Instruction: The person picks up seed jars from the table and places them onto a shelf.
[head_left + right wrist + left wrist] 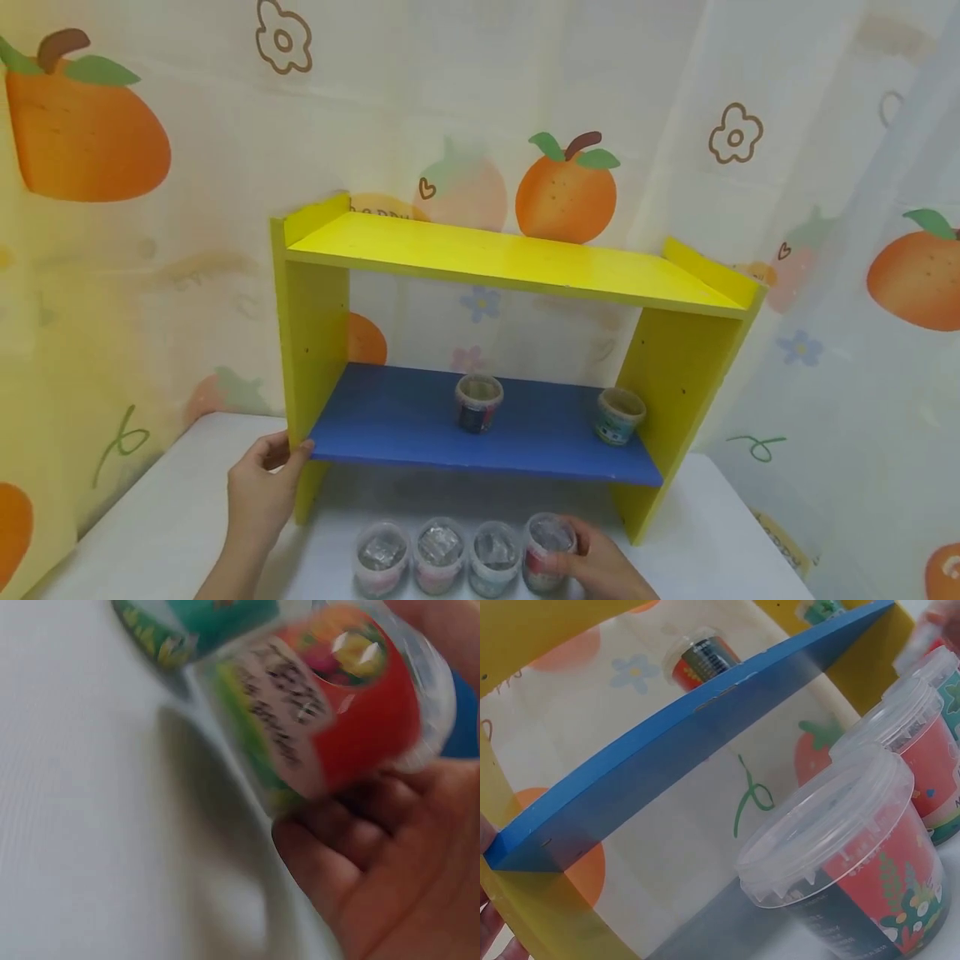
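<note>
My left hand (261, 487) grips the left side panel of a yellow and blue shelf (480, 425), with its thumb at the corner of the blue board. In front of the shelf, my right hand (600, 562) holds a small plastic cup (360, 727) with a red label around its side. That cup is the rightmost of a row; beside it stand three similar cups, a teal-labelled one (495, 560), a pink-labelled one (438, 554) and another pink one (380, 558). Crumpled clear material shows in their tops.
On the blue board sit a dark-and-red labelled cup (477, 404) near the middle and a green-labelled cup (619, 417) by the right panel. The yellow top board (510, 257) spans above them. Behind hangs a fruit-print curtain (450, 100), and a white tabletop (202, 475) lies below.
</note>
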Demonstrator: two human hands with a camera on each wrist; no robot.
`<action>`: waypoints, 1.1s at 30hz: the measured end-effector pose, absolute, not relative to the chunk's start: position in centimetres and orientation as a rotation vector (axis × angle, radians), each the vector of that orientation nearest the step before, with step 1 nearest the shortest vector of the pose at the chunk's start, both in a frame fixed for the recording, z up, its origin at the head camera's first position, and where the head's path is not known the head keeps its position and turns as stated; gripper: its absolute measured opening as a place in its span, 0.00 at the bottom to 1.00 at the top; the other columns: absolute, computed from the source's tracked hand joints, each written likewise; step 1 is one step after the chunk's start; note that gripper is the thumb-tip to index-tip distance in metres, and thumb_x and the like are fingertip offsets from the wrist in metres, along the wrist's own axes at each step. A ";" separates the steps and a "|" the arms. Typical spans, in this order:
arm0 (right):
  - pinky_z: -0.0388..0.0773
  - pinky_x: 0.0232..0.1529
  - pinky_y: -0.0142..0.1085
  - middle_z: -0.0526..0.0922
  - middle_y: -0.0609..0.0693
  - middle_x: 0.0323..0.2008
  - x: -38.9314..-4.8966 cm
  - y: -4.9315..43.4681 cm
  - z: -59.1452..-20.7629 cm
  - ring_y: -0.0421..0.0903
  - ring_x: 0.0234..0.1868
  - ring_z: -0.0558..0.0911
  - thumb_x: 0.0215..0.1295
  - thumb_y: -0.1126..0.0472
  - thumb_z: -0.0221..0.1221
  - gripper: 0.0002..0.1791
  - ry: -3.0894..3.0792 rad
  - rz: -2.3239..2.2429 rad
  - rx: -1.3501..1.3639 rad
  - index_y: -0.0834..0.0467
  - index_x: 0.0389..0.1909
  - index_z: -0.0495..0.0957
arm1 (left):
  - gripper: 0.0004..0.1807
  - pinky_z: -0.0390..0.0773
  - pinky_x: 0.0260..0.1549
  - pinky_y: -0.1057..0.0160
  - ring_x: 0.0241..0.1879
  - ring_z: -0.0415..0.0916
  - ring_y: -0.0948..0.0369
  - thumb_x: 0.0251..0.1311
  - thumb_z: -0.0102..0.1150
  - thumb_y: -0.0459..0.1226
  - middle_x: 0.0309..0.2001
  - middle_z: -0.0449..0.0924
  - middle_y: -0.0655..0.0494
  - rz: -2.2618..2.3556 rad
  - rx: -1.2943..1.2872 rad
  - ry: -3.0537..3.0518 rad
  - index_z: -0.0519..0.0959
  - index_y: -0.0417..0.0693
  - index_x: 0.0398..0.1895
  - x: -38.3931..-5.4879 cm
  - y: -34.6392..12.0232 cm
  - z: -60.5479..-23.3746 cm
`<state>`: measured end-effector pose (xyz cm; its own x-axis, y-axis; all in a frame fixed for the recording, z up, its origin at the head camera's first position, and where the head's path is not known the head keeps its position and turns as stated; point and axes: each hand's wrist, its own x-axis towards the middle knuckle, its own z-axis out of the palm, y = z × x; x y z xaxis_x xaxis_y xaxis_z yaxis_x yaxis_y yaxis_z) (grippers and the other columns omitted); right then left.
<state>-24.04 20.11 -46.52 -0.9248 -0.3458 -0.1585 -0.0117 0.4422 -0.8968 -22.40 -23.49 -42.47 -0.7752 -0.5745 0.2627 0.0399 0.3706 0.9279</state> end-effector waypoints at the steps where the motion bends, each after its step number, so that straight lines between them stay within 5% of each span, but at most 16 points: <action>1: 0.77 0.55 0.48 0.81 0.53 0.55 -24.0 20.0 -46.2 0.47 0.53 0.78 0.64 0.42 0.62 0.40 2.432 -1.474 -0.298 0.66 0.66 0.67 | 0.23 0.71 0.32 0.83 0.46 0.74 0.63 0.64 0.61 0.49 0.50 0.82 0.45 -1.427 0.456 -2.071 0.79 0.42 0.53 -22.4 -23.5 -42.5; 6: 0.81 0.45 0.34 0.82 0.56 0.51 -23.2 19.2 -44.1 0.44 0.46 0.81 0.65 0.50 0.62 0.34 2.494 -1.644 -0.305 0.68 0.64 0.68 | 0.23 0.70 0.32 0.85 0.50 0.75 0.55 0.65 0.61 0.49 0.50 0.82 0.44 -1.435 0.437 -2.064 0.78 0.41 0.54 -22.4 -23.4 -42.7; 12: 0.82 0.48 0.35 0.81 0.57 0.54 -22.3 16.5 -40.9 0.45 0.47 0.81 0.64 0.53 0.63 0.31 2.462 -1.813 -0.350 0.63 0.64 0.69 | 0.23 0.69 0.31 0.85 0.51 0.77 0.51 0.65 0.60 0.47 0.50 0.82 0.42 -1.437 0.426 -2.055 0.78 0.39 0.54 -22.2 -23.3 -42.6; 20: 0.81 0.49 0.34 0.80 0.59 0.54 -22.3 9.7 -37.1 0.47 0.51 0.81 0.60 0.58 0.68 0.32 2.290 -1.933 -0.694 0.60 0.64 0.70 | 0.20 0.72 0.31 0.82 0.42 0.74 0.68 0.64 0.62 0.46 0.48 0.83 0.45 -1.424 0.444 -2.035 0.79 0.41 0.52 -22.5 -23.3 -42.8; 26: 0.82 0.48 0.37 0.82 0.53 0.53 -23.6 4.2 -36.1 0.46 0.52 0.82 0.62 0.51 0.66 0.32 2.270 -1.859 -0.816 0.53 0.65 0.69 | 0.20 0.73 0.31 0.81 0.37 0.70 0.77 0.63 0.63 0.46 0.47 0.84 0.45 -1.408 0.440 -2.027 0.80 0.41 0.51 -22.5 -23.4 -43.0; 33: 0.81 0.47 0.41 0.82 0.47 0.51 -26.2 -0.4 -36.1 0.44 0.50 0.82 0.60 0.41 0.66 0.36 2.430 -1.711 -0.798 0.53 0.64 0.70 | 0.18 0.73 0.31 0.80 0.41 0.75 0.64 0.63 0.64 0.43 0.46 0.84 0.43 -1.400 0.419 -1.999 0.80 0.40 0.50 -22.6 -23.2 -42.9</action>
<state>-26.18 -0.37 -36.09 -0.8635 -0.4449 0.2376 -0.3736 0.2476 -0.8939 -22.56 -23.18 -42.88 -0.7353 -0.5933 0.3276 0.1052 0.3776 0.9200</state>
